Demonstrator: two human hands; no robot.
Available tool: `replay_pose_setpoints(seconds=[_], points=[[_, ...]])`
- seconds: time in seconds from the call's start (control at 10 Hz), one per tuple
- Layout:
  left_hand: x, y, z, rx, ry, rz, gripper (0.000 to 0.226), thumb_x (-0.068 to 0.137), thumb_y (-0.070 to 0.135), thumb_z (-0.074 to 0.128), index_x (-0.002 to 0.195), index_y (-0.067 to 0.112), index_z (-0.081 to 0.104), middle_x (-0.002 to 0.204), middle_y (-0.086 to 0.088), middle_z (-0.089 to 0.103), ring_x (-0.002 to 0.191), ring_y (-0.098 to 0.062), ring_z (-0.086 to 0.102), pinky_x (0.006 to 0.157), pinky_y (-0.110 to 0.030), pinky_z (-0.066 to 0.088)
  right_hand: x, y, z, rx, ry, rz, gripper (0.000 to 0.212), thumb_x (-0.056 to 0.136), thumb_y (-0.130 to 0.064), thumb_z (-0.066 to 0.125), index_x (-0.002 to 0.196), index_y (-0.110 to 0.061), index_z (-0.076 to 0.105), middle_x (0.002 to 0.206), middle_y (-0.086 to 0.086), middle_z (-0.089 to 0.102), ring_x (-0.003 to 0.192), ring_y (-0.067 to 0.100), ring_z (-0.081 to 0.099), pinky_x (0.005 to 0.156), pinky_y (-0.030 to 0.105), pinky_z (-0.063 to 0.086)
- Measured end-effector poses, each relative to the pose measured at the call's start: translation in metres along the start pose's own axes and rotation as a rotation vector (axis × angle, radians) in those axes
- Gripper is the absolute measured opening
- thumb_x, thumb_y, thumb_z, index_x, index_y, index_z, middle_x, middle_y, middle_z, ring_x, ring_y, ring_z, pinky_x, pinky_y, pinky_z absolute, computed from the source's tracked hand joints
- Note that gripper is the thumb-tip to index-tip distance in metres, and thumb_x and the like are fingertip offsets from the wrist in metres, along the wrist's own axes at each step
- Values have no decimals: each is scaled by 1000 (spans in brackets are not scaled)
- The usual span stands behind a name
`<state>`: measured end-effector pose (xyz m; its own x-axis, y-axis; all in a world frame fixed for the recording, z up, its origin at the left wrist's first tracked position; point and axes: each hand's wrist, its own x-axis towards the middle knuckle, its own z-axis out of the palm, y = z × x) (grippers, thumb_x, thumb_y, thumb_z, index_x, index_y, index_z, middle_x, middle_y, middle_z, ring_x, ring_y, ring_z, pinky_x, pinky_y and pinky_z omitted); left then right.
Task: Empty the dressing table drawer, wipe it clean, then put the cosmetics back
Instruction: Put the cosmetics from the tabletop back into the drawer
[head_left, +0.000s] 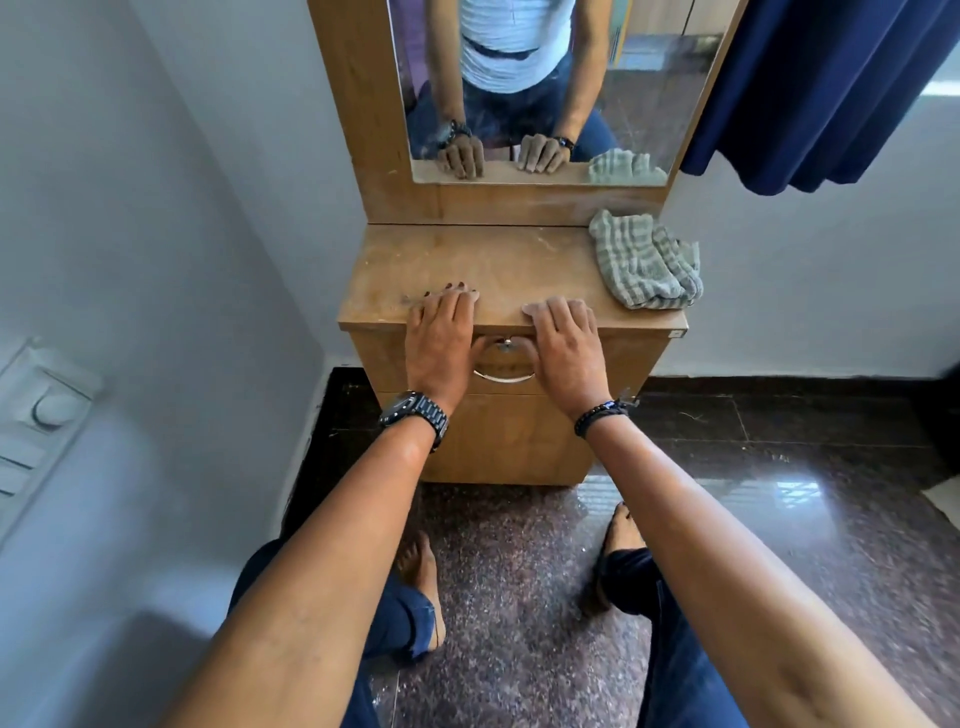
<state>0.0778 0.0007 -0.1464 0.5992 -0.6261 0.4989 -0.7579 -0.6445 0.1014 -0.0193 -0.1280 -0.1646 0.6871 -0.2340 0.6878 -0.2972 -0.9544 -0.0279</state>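
Drawer (506, 364) front sits flush and closed in the wooden dressing table (498, 260), just under the front lip of the tabletop, with a curved metal handle (503, 376) and what looks like a small lock above it. None of its contents show, so no cosmetics can be seen, and the emptying has apparently not begun.

Moving from the left, the left hand (441, 343) lies flat over the table's front edge, fingers straight and relaxed on the top, gripping nothing; a dark watch (413, 413) sits on that wrist. Its thumb seems to hang down towards the handle, though whether it touches is hard to tell. Between the two hands the handle stays exposed, which suggests the hands are resting there before reaching down to pull.

Next comes the right hand (563, 345), mirroring the other: fingers spread loosely on the tabletop, palm over the edge, holding nothing, with a beaded bracelet (600, 415) on the wrist.

Further right, a striped grey cloth (644, 265) lies crumpled at the back right corner of the top, well apart from both hands, probably parked there ready for wiping once the drawer is empty.

The wood looks worn and dusty, pale scuffs marking the top.
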Motion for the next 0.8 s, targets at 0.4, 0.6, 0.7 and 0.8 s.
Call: replay_pose_setpoints(seconds=[0.4,0.6,0.7,0.8], points=[[-52,46,-8,-157,-8,-6,56,93,28,46,143,7,32,152,-12,29,142,-26,25,117,-45,14,-27,-4,-60,197,-170,112,29,92,-21,46,110,-6,63,108,10,65,104,27,60,98,35,41],[-89,102,-20,-279,-185,170,64,95,26,46,148,5,16,157,-12,16,145,-26,12,119,-41,9,-111,6,-97,52,-317,344,41,92,-12,46,131,0,50,134,16,54,131,29,45,112,41,34],[-98,130,-16,-296,-239,229,62,98,28,36,149,6,9,158,-11,9,146,-25,5,119,-41,6,-144,12,-109,14,-477,446,50,97,-17,40,143,2,32,149,20,34,142,29,26,119,37,19],[-103,155,-10,-239,-279,401,61,98,27,33,150,7,7,158,-11,8,146,-25,4,118,-41,3,-166,25,-115,-48,-566,520,55,101,-26,31,147,1,18,155,19,20,146,28,15,119,38,14]])
